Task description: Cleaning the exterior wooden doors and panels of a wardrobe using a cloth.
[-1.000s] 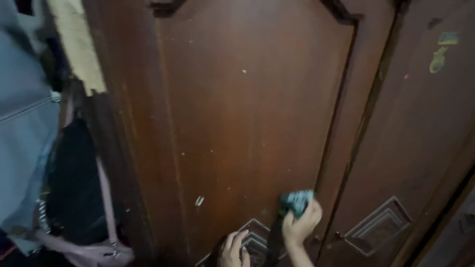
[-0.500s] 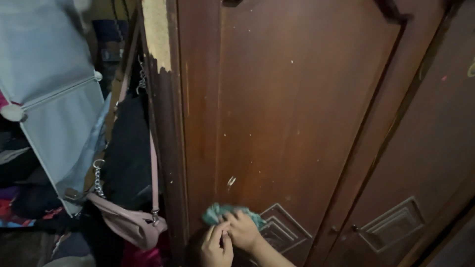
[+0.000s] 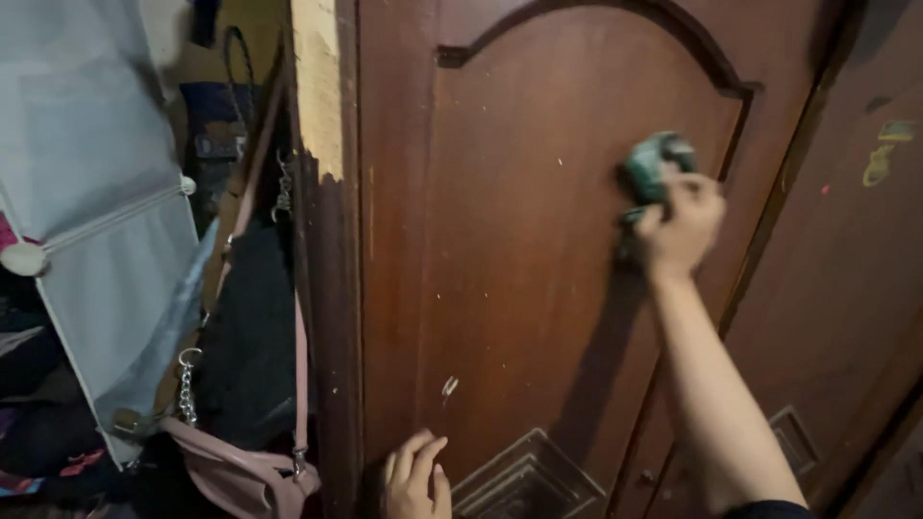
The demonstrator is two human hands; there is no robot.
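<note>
One green cloth point(image 3: 652, 165) is squeezed tight in the right hand point(image 3: 681, 223), pressed on one brown door point(image 3: 519, 250). The left hand point(image 3: 415, 478) lies open and holds nothing, touching the door low down.

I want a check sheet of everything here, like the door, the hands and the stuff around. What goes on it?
Surface: brown wooden door, arched panel, pale specks and scratches; carved diamond low down.
Job's things: green cloth, bunched against the door panel.
Clutter: pink bag with chain strap, black bag, grey fabric organiser, all hanging left of the door.
Hands: right hand raised, gripping the cloth; left hand flat on the door near the bottom.
Cables: nothing seen.
Surroundings: second door on the right with small stickers; chipped pale edge on the door's side.
</note>
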